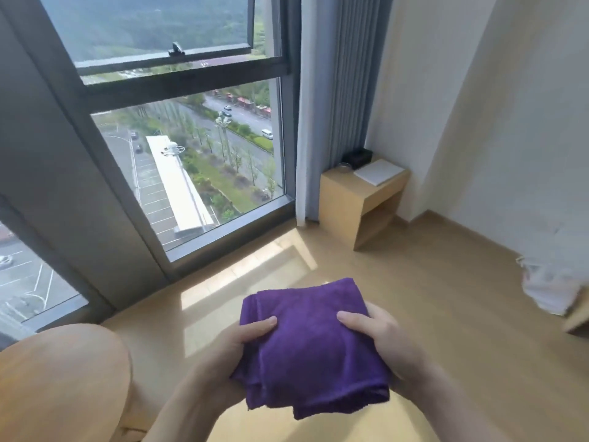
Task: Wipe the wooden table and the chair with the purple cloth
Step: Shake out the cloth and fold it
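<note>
A: What do the hands hold?

B: A folded purple cloth (314, 352), gripped at both sides above a pale wood floor (430, 282). The left hand (236, 342) pinches the left edge, thumb on top and fingers tucked under the fabric. The right hand (379, 330) clasps the right edge the same way, thumb laid across the top.

A: Is the cloth touching any furniture?

B: No, it is held in the air between the two hands, in front of the person's body.

A: Where are the table and chair?

B: A rounded wooden surface (60, 378) fills the lower left corner, just beside the left forearm; whether it is the table or the chair cannot be told. A small wooden side table (357, 202) stands well apart in the far corner, next to a grey curtain (325, 100). On it lie a white pad (379, 172) and a dark box (358, 155).

A: And beyond?

B: A tall window (178, 148) looks down on a road and a car park far below
</note>
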